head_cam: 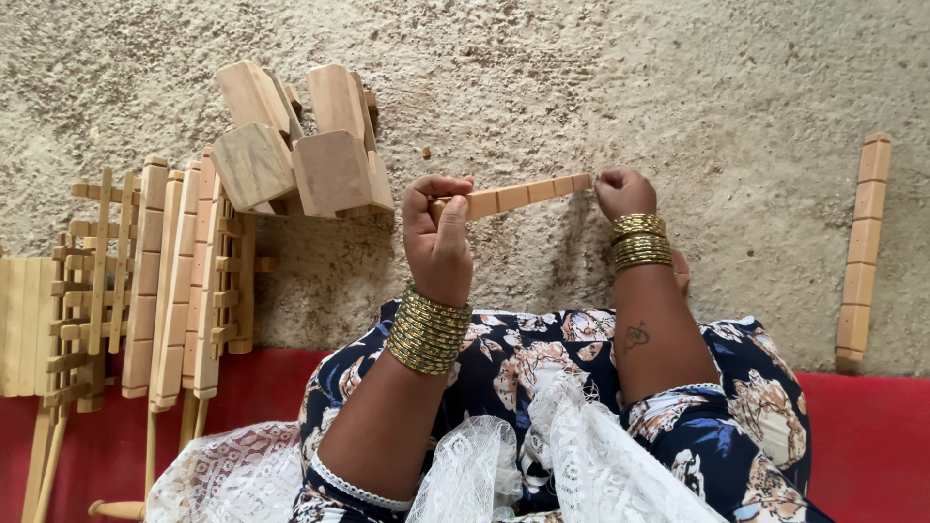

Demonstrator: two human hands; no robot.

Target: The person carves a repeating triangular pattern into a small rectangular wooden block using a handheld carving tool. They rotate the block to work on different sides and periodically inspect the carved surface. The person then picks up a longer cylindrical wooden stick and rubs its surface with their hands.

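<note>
Two hands: you are holding one notched wooden strip (513,197) above the floor.
Left hand (438,237): fist closing around its left end.
Right hand (622,192): fingertips pinching its right end.
Axis: running left-right, rising slightly rightward.

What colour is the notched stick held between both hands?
Pale, light-tan bare wood; the notched stick shows best in the head view.

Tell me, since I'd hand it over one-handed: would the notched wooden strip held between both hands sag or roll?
Probably stiff: the wooden strip spans straight between the left hand and right hand. It looks thin, so likely light. Its flat faces suggest it wouldn't roll.
</note>
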